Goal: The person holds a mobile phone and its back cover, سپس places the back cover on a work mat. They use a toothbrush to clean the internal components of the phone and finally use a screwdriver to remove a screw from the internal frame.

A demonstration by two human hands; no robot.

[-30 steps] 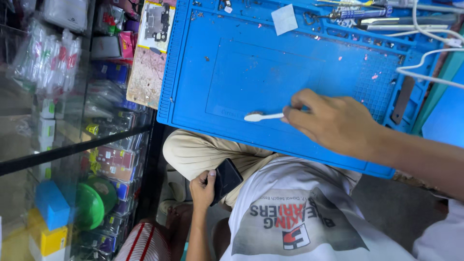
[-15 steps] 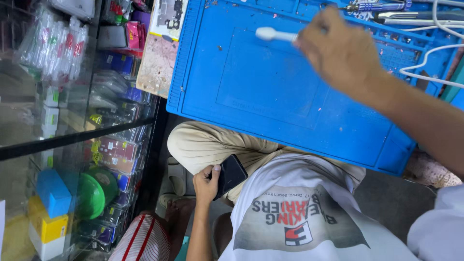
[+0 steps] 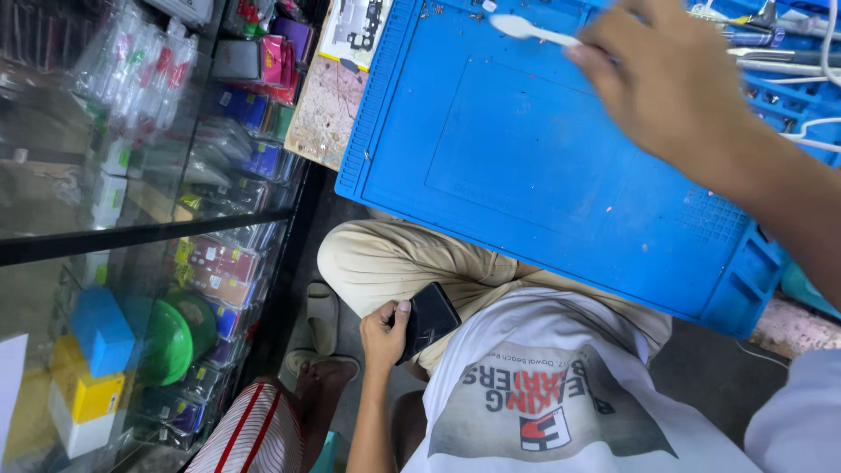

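Note:
My right hand [image 3: 674, 88] is over the far part of a blue work mat [image 3: 526, 175], closed on a white plastic spatula-like tool [image 3: 530, 29] whose rounded tip points left, near the mat's far edge. My left hand [image 3: 384, 331] is down at my lap, gripping a black phone [image 3: 429, 319] against my beige trouser leg [image 3: 394, 263]. My white printed T-shirt [image 3: 543, 394] fills the bottom centre.
A glass display case [image 3: 131, 219] of packaged accessories stands at the left. Metal tools and white cables [image 3: 788, 61] lie at the mat's far right. A circuit board [image 3: 355, 26] sits beyond the mat's left corner. A sandal [image 3: 321, 320] and red-and-white striped cloth [image 3: 241, 434] are on the floor.
My right hand has carried the white tool from the mat's near middle to its far edge. The left hand has stayed at my lap with the phone.

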